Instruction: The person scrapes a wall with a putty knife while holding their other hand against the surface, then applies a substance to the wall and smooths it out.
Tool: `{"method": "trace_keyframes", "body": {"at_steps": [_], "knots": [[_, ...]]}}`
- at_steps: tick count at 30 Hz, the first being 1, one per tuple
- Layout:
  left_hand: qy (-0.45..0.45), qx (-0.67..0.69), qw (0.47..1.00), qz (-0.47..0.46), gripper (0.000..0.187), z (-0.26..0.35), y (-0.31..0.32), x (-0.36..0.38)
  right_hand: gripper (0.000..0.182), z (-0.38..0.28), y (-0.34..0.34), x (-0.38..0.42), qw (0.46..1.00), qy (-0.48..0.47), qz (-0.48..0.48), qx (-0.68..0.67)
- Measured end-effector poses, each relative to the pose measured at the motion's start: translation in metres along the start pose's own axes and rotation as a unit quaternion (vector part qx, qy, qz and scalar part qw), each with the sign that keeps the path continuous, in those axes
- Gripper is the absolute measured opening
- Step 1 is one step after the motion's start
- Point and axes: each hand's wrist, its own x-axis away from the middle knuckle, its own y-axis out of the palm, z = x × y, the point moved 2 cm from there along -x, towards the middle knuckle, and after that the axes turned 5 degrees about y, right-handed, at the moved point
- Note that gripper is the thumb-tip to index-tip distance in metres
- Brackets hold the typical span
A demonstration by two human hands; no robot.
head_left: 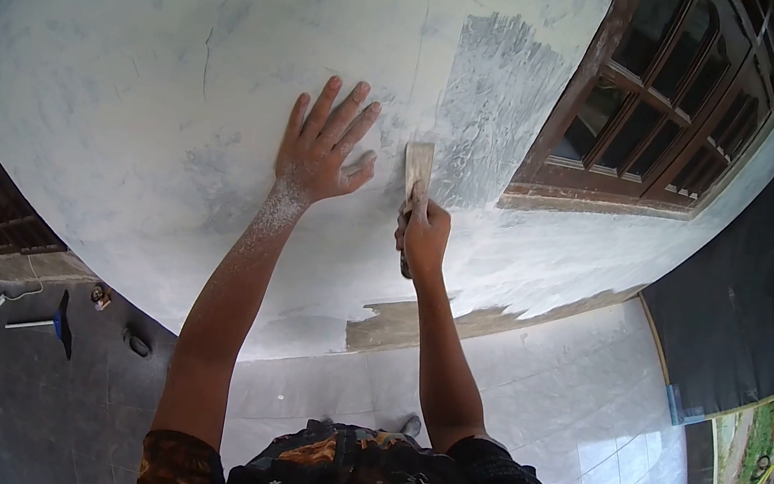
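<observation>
From where I stand, the person's right grip (424,236) is closed around a flat-bladed scraper (419,163), its fingers wrapped on the handle and its thumb laid up along the blade side. The scraper's blade points up and away from that grip, its broad end at the white wall (362,15), and the handle's dark end pokes out just below the fist. The left grip (324,149) is spread wide — fingers fanned, thumb held out to the side — and lies on the wall to the left of the scraper, near it but not touching it. Pale dust speckles the wrist just below the left grip.

Up and to the right of the right grip there's a streaky grey patch (494,107) on the wall, and past it a brown-framed window (637,84) with small panes. A thin crack (207,62) runs up the wall well to the left of the left grip. Below the right grip, a bare brownish strip (384,326) follows the wall's foot, down by the grey tiled floor (313,389). Far off to the right of both grips — a large dark sheet (752,300) stands.
</observation>
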Motion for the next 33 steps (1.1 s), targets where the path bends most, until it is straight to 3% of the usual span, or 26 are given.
{"method": "trace_keyframes", "body": {"at_steps": [2, 6, 13, 15, 22, 25, 33], "knots": [[0.004, 0.009, 1.0, 0.009, 0.069, 0.001, 0.0, 0.002, 0.052, 0.015, 0.001, 0.011, 0.998, 0.063, 0.008, 0.015], [0.001, 0.013, 1.0, 0.012, 0.069, 0.001, -0.001, 0.001, 0.051, -0.008, 0.004, -0.006, 1.0, 0.003, -0.013, -0.001], [0.002, 0.02, 1.0, 0.018, 0.069, 0.0, 0.001, 0.001, 0.058, 0.008, 0.004, 0.0, 0.999, 0.051, 0.014, 0.006], [-0.001, 0.016, 1.0, 0.015, 0.069, 0.001, 0.0, 0.001, 0.058, -0.01, 0.005, -0.009, 0.999, -0.037, 0.013, -0.001], [0.007, 0.012, 1.0, 0.023, 0.068, 0.0, 0.001, 0.001, 0.056, 0.012, 0.005, 0.012, 0.998, 0.051, 0.023, 0.022], [0.0, 0.009, 1.0, 0.016, 0.067, 0.001, -0.001, 0.0, 0.057, -0.007, 0.006, -0.002, 1.0, -0.009, 0.019, 0.014], [0.004, 0.009, 1.0, 0.023, 0.068, 0.0, 0.002, 0.001, 0.052, 0.008, 0.008, 0.0, 0.999, 0.03, 0.021, 0.022]]}}
